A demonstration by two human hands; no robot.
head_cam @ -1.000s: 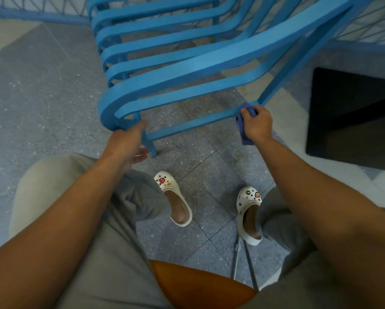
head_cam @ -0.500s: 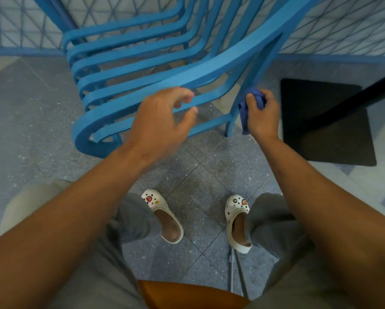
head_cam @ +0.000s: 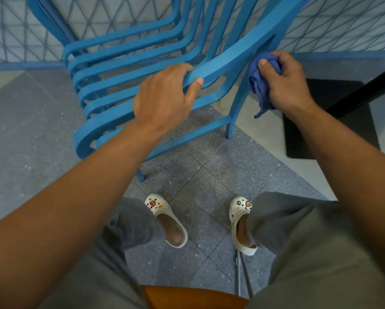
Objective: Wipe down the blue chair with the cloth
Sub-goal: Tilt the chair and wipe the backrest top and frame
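Blue chair (head_cam: 124,90) gripped by left hand (head_cam: 164,99); right hand (head_cam: 285,85) clutches cloth (head_cam: 257,81) beside black mat (head_cam: 334,139).

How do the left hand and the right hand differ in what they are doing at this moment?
The left hand grips the wide front slat of the blue slatted chair; the right hand holds a bunched blue cloth. The left hand sits at the seat edge; the right hand presses the cloth against the chair's upright leg. Both touch the same chair.
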